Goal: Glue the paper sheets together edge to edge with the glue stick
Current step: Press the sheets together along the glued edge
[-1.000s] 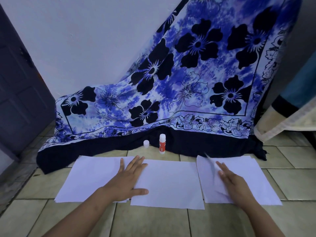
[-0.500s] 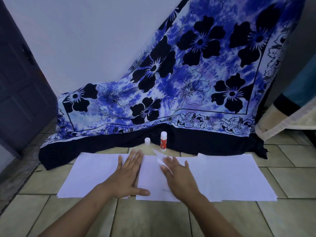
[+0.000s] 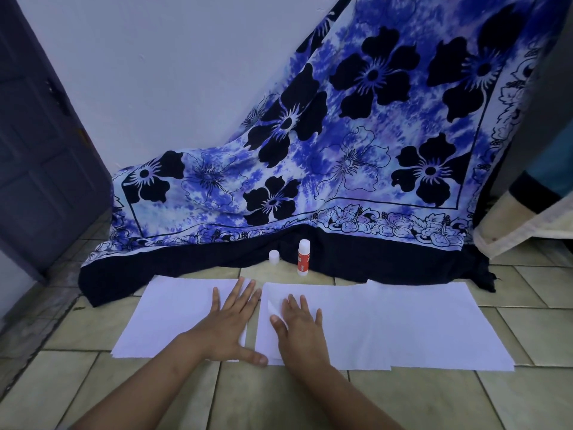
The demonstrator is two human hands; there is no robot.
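- The floor (image 3: 279, 398) is made of pale square tiles, and a plain white wall (image 3: 155, 72) stands behind it.
- A big blue cloth (image 3: 356, 144) with black flowers hangs down the wall and spills onto the floor.
- A dark door (image 3: 40, 150) is on the left side.
- On the far right, something soft and cream-coloured with a blue part (image 3: 527, 218) pokes into view.
- Three white paper sheets lie flat in a row on the tiles: the left sheet (image 3: 170, 318), the middle sheet (image 3: 341, 327) and the right sheet (image 3: 440, 324).
- The left sheet and the middle sheet lie just beside each other, edge near edge.
- The middle sheet and the right sheet meet, and one looks to lie a little over the other.
- The left hand (image 3: 229, 324) lies flat on the right side of the left sheet, fingers straight and spread, gripping nothing.
- Its thumb reaches over to the bottom corner of the middle sheet.
- The right hand (image 3: 299, 328) lies flat on the left side of the middle sheet, fingers straight, pressing down.
- A small white flap (image 3: 274, 308) sticks up by that hand's thumb. I cannot tell if it is loose or part of the sheet.
- The glue stick (image 3: 304, 257) stands upright behind the sheets, at the dark edge of the cloth, with no hand on it.
- Its label is red with white writing, too small to read.
- A little white cap (image 3: 274, 256) stands just beside the glue stick, on its left.
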